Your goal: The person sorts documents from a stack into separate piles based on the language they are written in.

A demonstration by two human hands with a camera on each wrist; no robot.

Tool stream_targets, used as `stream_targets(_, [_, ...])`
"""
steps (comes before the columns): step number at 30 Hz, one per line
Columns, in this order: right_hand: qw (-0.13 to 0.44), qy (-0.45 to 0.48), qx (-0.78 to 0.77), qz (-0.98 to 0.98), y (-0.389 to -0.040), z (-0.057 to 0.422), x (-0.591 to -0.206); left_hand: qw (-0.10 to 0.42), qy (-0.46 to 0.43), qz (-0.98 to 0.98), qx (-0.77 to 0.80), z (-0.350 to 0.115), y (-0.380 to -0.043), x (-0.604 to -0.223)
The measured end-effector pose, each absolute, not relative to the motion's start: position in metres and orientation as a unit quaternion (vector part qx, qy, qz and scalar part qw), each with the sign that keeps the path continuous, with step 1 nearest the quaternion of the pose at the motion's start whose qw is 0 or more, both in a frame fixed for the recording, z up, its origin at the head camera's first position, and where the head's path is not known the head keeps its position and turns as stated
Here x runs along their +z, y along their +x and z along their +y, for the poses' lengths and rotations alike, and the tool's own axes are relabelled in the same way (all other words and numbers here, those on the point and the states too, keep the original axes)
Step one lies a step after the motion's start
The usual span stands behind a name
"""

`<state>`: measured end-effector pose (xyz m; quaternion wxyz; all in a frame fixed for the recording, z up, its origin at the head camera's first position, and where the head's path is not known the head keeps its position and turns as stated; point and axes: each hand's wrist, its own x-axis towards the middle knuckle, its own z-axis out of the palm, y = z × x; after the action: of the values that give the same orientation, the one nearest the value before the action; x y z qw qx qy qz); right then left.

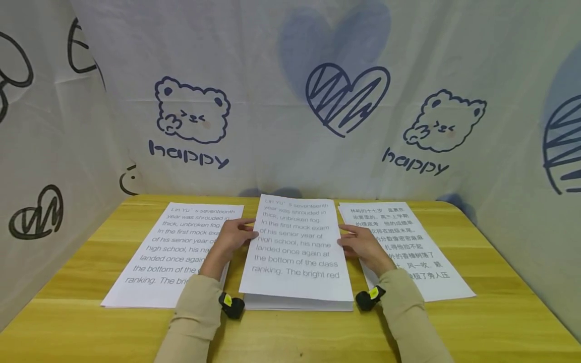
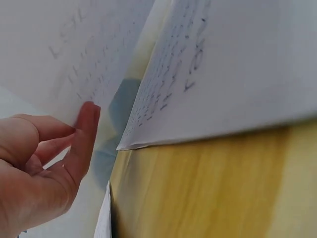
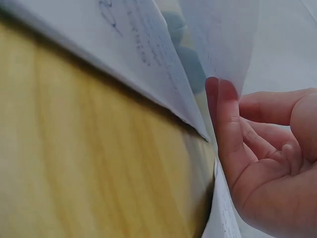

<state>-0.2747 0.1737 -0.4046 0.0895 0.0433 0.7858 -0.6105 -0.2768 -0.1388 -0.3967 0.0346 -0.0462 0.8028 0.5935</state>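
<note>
A printed sheet of paper (image 1: 295, 242) with English text is held up above the middle paper stack (image 1: 299, 303). My left hand (image 1: 229, 242) pinches its left edge between thumb and fingers. On the opposite edge, my right hand (image 1: 363, 247) pinches it the same way. In the left wrist view, the raised sheet (image 2: 64, 54) stands apart from the stack (image 2: 237, 74) lying on the table. The right wrist view also shows a gap between the lifted sheet (image 3: 223, 39) and the stack (image 3: 114, 54). Text shows on the stack's top page, partly hidden in the head view.
To the left lie papers with English text (image 1: 150, 252), partly covered by my left arm. Papers with Chinese text (image 1: 436, 272) lie on the right, partly behind my right hand. Everything rests on a yellow wooden table (image 1: 290, 335). A white curtain (image 1: 268, 116) with drawings hangs behind.
</note>
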Motion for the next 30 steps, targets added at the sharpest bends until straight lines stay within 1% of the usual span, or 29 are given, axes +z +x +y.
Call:
stream_targets(8, [0.074, 0.036, -0.621, 0.779, -0.270, 0.182, -0.395, 0.035, -0.046, 0.771, 0.634, -0.135, -0.279, -0.394])
stream_targets(17, [0.061, 0.048, -0.619, 0.782, -0.264, 0.185, -0.389, 0.023, -0.040, 0.736, 0.675, -0.129, -0.270, -0.393])
stream_targets(24, [0.052, 0.040, -0.610, 0.790, -0.262, 0.184, -0.384, 0.023, -0.029, 0.749, 0.662, -0.131, -0.265, -0.385])
stream_targets(30, [0.044, 0.013, -0.603, 0.796, -0.269, 0.174, -0.378, 0.033, -0.015, 0.765, 0.643, -0.142, -0.274, -0.378])
